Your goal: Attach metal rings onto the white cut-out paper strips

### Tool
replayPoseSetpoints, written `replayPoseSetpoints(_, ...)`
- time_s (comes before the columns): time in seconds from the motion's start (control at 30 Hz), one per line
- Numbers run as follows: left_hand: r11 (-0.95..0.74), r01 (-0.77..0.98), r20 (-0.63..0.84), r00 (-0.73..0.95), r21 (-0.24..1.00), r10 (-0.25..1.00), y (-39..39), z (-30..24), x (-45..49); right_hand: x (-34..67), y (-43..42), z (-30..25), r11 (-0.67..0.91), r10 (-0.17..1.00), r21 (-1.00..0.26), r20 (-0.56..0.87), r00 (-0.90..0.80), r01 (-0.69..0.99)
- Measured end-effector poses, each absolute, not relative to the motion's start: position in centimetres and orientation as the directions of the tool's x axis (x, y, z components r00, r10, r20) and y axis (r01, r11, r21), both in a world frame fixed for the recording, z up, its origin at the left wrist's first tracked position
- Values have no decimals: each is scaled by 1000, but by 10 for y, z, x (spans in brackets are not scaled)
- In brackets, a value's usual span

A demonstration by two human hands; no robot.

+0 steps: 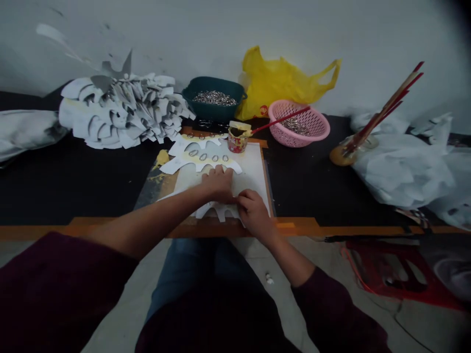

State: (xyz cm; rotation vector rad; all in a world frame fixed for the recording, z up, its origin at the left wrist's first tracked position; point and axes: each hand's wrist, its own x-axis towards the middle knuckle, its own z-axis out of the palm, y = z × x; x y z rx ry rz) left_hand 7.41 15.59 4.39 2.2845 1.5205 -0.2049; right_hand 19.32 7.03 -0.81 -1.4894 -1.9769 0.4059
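Observation:
A white cut-out piece [222,212] with scalloped edges lies on the white board [253,164] near the table's front edge. Over its upper side my left hand [218,185] is closed, fingers curled and partly hidden, pressing on it. My right hand [253,212] pinches the right end of the piece, close to my left fingertips. Just beyond, another white cut-out [176,163] carries several oval metal rings [203,157] along a yellowish glue strip. At the board's back stands a small patterned cup [237,143] of yellow glue with a red-handled brush [281,119] across it.
A large stack of white cut-outs [121,115] stands back left. A dark green basket [213,109] and a pink basket [300,135] hold metal rings, with a yellow bag [283,81] behind. At right are a glue-stained jar [344,153] with red sticks and white plastic bags [405,166].

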Motion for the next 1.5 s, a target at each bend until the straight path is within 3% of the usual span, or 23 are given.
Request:
replayPoseSetpoints(0.27,-240,879,-366,400,411,840,164,53,61,194,70,-8,346,929,-521,305,-209,781)
replayPoseSetpoints(0.33,-266,832,-229,416,486,880,164,54,50,193,70,-7,352,927,-521,307,-215,777)
replayPoseSetpoints(0.43,-374,672,94,415,639,905,147,46,41,193,70,-6,357,925,-526,311,-216,772)
replayPoseSetpoints(0.57,-410,504,159,468,760,869,105,22,44,193,70,-7,350,928,-535,308,-208,769)
replayPoseSetpoints(0.7,-467,511,231,458,722,859,85,5,47,190,69,-8,337,933,-538,299,-200,773)
replayPoseSetpoints(0.93,-571,622,276,511,535,814,88,2,48,199,68,-4,330,940,-623,287,-185,709)
replayPoseSetpoints(1.07,-556,647,273,491,521,827,89,2,50,209,67,-3,356,934,-674,267,-236,648)
replayPoseSetpoints(1.23,-526,674,263,460,518,848,89,-2,52,203,67,-4,315,947,-646,260,-187,695)
replayPoseSetpoints(1.5,-562,673,269,497,481,825,88,-4,50,190,59,-10,313,923,-529,366,-121,789)
